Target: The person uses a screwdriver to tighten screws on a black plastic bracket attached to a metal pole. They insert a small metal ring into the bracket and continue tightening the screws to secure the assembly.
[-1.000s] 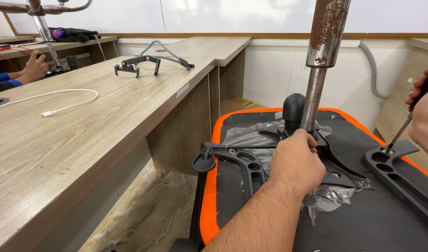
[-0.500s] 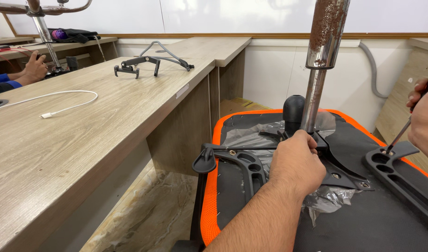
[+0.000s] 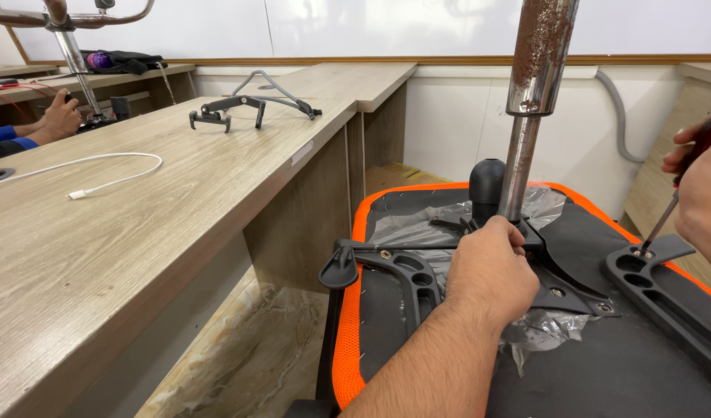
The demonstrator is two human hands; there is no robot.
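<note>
Our left hand [image 3: 491,271] grips the mechanism plate [image 3: 561,275] at the rusty column [image 3: 526,116]. Our right hand [image 3: 700,193] holds a screwdriver [image 3: 665,217] on the armrest bracket [image 3: 657,267] screw. We judge fastening unfinished.

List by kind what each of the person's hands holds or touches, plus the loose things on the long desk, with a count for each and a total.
Seat mechanism, under left hand: 1
Screwdriver, in right hand: 1
Armrest bracket, at the screwdriver tip: 1
White cable on desk: 1
Black metal parts on desk: 2
Total: 6
</note>
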